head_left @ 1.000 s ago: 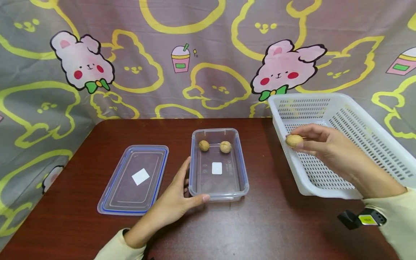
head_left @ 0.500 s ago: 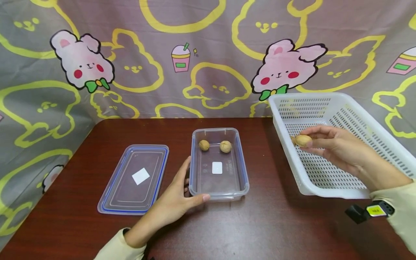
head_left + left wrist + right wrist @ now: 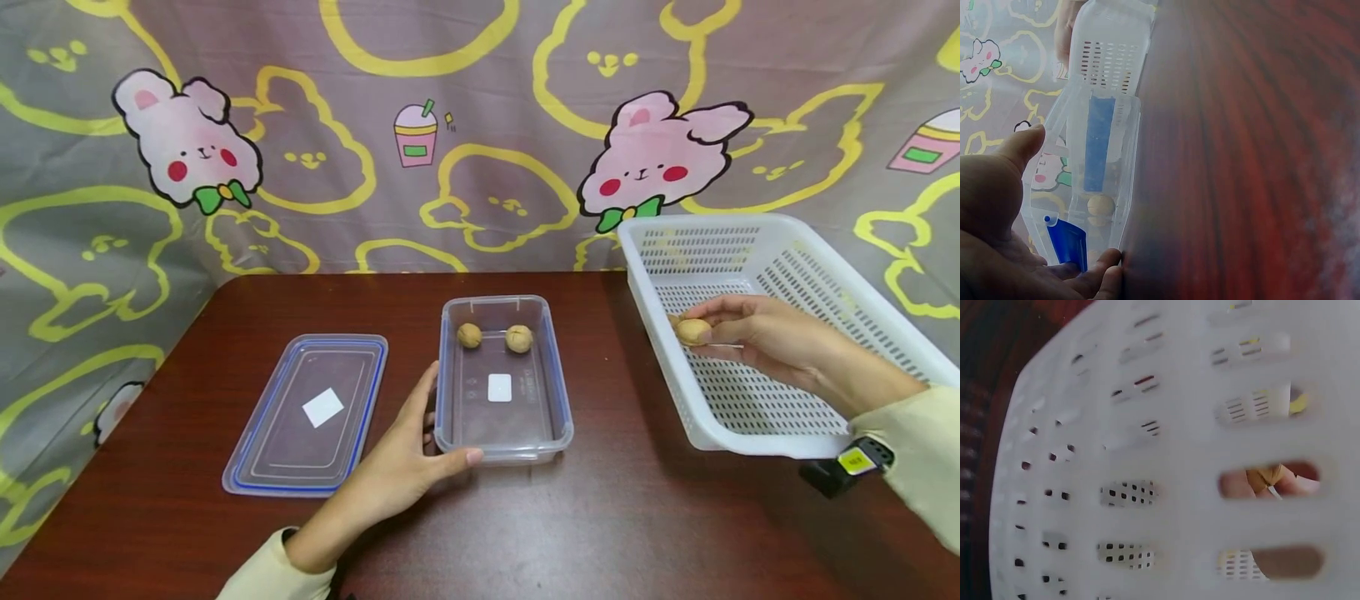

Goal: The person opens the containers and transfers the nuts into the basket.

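In the head view my right hand [image 3: 772, 333] is in the white plastic basket [image 3: 697, 408], pinching a walnut [image 3: 693, 332] between thumb and fingers near the left wall. Part of a second walnut [image 3: 675, 319] shows just behind it. My left hand [image 3: 397, 462] grips the near left corner of a clear plastic box [image 3: 517, 454], its thumb along the front rim and its fingers at the left side. Two walnuts lie at the box's far end, one at left [image 3: 470, 336] and one at right [image 3: 519, 338]. Through a basket slot, the right wrist view shows the held walnut [image 3: 1265, 477].
A clear lid [image 3: 300, 450] with a blue seal and a white label lies on the dark red table [image 3: 622, 517], left of the box. A patterned curtain [image 3: 480, 108] hangs behind the table. The basket wall [image 3: 1185, 519] fills most of the right wrist view.
My right hand, with the walnut, has shifted from over the basket's left rim rightward inside it, then slightly back left and down. The left hand and box have stayed in place.
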The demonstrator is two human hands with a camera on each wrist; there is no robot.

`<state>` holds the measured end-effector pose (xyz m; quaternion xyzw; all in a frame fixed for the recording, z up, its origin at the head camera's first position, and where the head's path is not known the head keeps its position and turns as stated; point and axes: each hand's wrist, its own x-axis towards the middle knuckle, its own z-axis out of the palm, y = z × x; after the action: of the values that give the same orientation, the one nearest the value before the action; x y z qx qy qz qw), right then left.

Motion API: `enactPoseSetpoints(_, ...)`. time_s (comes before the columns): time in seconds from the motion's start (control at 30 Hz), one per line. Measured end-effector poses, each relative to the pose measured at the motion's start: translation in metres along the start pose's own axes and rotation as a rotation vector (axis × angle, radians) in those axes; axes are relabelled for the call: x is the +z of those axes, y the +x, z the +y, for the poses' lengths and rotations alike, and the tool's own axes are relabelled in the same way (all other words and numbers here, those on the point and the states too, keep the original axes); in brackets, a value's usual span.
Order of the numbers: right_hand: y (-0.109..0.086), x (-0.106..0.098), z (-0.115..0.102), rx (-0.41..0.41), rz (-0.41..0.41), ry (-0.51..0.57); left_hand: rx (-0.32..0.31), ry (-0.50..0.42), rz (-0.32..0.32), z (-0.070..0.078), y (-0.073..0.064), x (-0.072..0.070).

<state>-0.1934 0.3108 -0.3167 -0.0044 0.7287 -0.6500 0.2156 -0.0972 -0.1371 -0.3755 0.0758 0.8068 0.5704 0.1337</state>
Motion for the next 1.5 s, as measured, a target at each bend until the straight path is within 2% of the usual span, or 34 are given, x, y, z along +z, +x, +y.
enactPoseSetpoints(0.2,0.003,-0.003,-0.002,0.048,-0.016,-0.108,-0.011,-0.01,0.003,0.001,-0.001,0.001)
enactPoseSetpoints(0.47,0.007,-0.004,-0.001,0.09,-0.082,-0.101,-0.006,-0.004,0.0,0.001,-0.001,0.0)
enactPoseSetpoints(0.63,0.009,-0.005,0.002,0.158,-0.112,-0.095,0.006,-0.005,-0.009,0.001,-0.001,-0.001)
enactPoseSetpoints(0.9,0.011,0.0,0.007,0.228,-0.077,-0.166,0.019,0.009,-0.014,0.0,-0.001,-0.003)
enactPoseSetpoints(1.13,0.01,0.001,0.009,0.213,-0.065,-0.214,0.023,0.005,-0.017,0.0,-0.002,-0.003)
enactPoseSetpoints(1.5,0.007,0.005,0.011,0.17,-0.068,-0.371,0.029,-0.011,-0.027,-0.002,-0.001,-0.003)
